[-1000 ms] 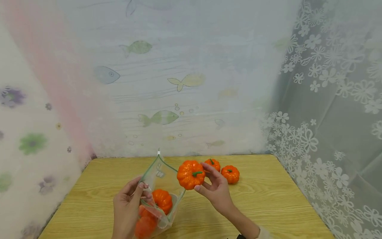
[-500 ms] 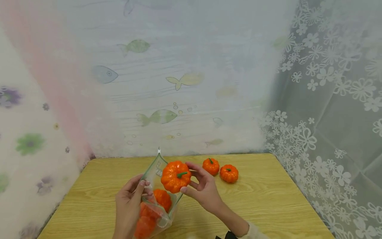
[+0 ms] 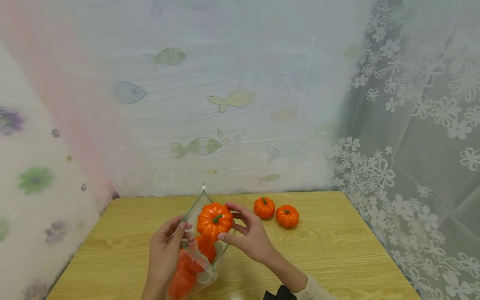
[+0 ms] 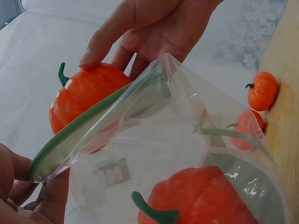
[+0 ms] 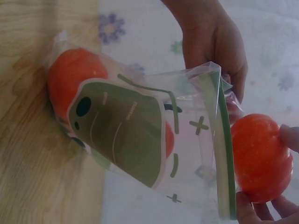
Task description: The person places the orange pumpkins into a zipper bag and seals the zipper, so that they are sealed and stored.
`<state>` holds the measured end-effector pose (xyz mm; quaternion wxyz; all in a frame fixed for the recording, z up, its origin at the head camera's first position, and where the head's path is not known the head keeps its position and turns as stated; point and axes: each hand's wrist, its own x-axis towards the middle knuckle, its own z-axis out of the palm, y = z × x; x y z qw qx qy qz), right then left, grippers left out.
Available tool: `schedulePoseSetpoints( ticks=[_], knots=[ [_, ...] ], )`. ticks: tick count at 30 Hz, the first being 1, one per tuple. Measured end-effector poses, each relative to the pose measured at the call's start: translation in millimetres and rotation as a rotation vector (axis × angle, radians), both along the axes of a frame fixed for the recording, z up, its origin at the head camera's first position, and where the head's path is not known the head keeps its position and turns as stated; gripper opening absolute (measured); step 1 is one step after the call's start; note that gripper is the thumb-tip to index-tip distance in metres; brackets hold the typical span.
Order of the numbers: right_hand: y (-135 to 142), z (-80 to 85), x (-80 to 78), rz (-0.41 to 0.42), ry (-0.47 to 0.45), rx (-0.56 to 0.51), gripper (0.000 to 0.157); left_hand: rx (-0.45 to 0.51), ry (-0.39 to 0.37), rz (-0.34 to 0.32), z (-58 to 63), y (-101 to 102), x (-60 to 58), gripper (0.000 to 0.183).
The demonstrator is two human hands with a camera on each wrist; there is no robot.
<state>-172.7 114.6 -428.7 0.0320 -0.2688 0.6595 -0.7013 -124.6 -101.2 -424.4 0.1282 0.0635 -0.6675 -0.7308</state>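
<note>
My left hand (image 3: 166, 248) pinches the rim of a clear zip bag (image 5: 194, 107) with a green-edged mouth, which stands open. Inside the bag lie orange toy pumpkins, one (image 4: 201, 196) with its green stem showing in the left wrist view. In my right hand (image 3: 253, 235) is another orange pumpkin (image 3: 214, 221), gripped between thumb and fingers. It is at the bag's mouth, partly behind the green rim in the left wrist view. How far it has entered I cannot tell.
Two more orange pumpkins, one (image 3: 264, 208) and a second (image 3: 287, 216), sit toward the back of the wooden table (image 3: 330, 250). A curtain (image 3: 240, 125) printed with fish hangs behind the table.
My right hand has brought its pumpkin leftward, from beside the bag to over its mouth. My left hand still holds the rim, having shifted slightly right.
</note>
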Motion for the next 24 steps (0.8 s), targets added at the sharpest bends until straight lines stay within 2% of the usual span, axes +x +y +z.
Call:
schedulePoseSetpoints(
  ticks=[11,18,24],
  knots=[
    [-9.9,4.8,-10.2,-0.068,0.051,0.137,0.066,-0.018,0.052,-0.026,4.4,-1.6,-10.6,0.026],
    [-13.4,4.2,-14.3,-0.099,0.066,0.178,0.069,-0.003,0.052,-0.062,4.5,-1.0,-18.5,0.025],
    [-10.9,2.9,-14.0,-0.133,0.101,0.192,0.069,-0.034,0.066,-0.074,4.0,1.8,-26.4,0.025]
  ],
)
